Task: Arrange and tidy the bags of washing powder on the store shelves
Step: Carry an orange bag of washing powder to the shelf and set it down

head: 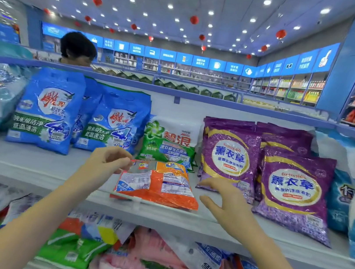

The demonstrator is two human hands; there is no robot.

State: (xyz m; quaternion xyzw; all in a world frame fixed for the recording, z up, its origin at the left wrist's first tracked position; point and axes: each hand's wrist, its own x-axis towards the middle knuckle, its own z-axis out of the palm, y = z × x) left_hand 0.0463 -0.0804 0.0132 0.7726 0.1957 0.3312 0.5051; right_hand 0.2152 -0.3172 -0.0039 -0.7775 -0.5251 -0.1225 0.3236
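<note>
Orange bag [159, 184] flat on shelf [29, 165] (front edge), left hand [108, 158] pinching its corner, right hand [226, 199] spread alongside

Green-and-white bag [170, 142] reads "ARIEL" and "碧浪". Purple bags [229, 158] read "薰衣草". Blue bags [46, 110] show "低温速溶" and a large 4.

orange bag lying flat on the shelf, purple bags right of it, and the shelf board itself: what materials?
Orange bag: thin glossy plastic film; it crinkles and throws glare. Purple bags: likewise plastic film, shiny and wrinkled, with bright highlights. Shelf board: smooth, pale, satin surface, probably painted metal, though laminate cannot be ruled out.
</note>
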